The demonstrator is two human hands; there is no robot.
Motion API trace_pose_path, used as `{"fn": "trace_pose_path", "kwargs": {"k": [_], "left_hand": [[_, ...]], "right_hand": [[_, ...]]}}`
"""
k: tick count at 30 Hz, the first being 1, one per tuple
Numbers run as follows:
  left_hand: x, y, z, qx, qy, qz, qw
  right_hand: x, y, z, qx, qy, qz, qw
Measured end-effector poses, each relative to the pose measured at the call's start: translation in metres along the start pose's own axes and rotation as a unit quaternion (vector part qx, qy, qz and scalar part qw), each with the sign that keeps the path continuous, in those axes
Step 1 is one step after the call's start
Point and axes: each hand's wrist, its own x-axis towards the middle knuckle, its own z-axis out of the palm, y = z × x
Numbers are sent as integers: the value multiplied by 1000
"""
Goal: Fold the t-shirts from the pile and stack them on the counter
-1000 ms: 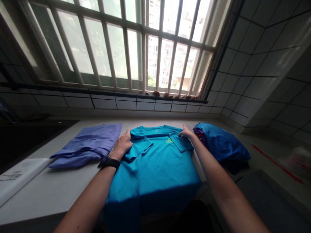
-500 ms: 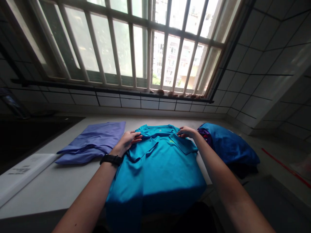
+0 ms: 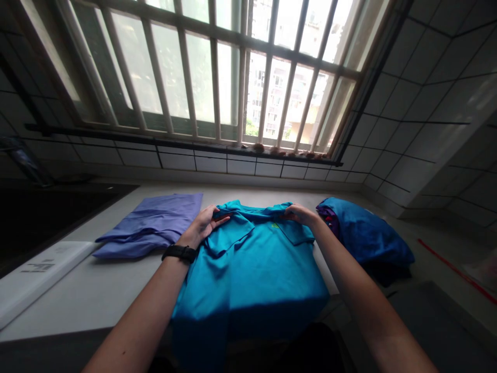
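A teal T-shirt point(image 3: 267, 264) lies spread on the counter, its collar end away from me and its lower part hanging over the front edge. Both short sleeves are folded inward across the chest, and a small yellow-green mark shows on the right side. My left hand point(image 3: 207, 221) grips the shirt's far left shoulder, thumb and fingers around the cloth. Opposite it, my right hand point(image 3: 301, 213) pinches the far right shoulder. Between the hands the collar edge is raised slightly and bunched. A black band circles my left wrist.
A folded purple garment point(image 3: 155, 223) lies to the left, beside a white box point(image 3: 42, 274) and a dark sink point(image 3: 50, 212). To the right sits a heap of blue clothing point(image 3: 361, 228), with a red strip point(image 3: 454, 267) beyond. A barred window point(image 3: 217, 77) is behind.
Both hands have closed on the shirt's shoulders and lifted the collar end a little. The neckline, flat before, is now bunched and folding toward me.
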Motion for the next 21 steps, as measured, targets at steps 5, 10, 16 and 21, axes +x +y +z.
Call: {"fn": "trace_pose_path", "kwargs": {"k": [5,10,16,21], "left_hand": [[2,2,-8,31,-59,105,992],[1,6,-21,66,-104,249,961],[9,-6,-16,266,-93,158,946],[-2,-8,0,414,-112,116,896]], "right_hand": [[-9,6,10,-14,18,-127,992],[-34,7,9,-44,59,-295,953],[-67,35,2,-147,6,-244,959],[-88,50,12,-206,-1,-217,954]]}}
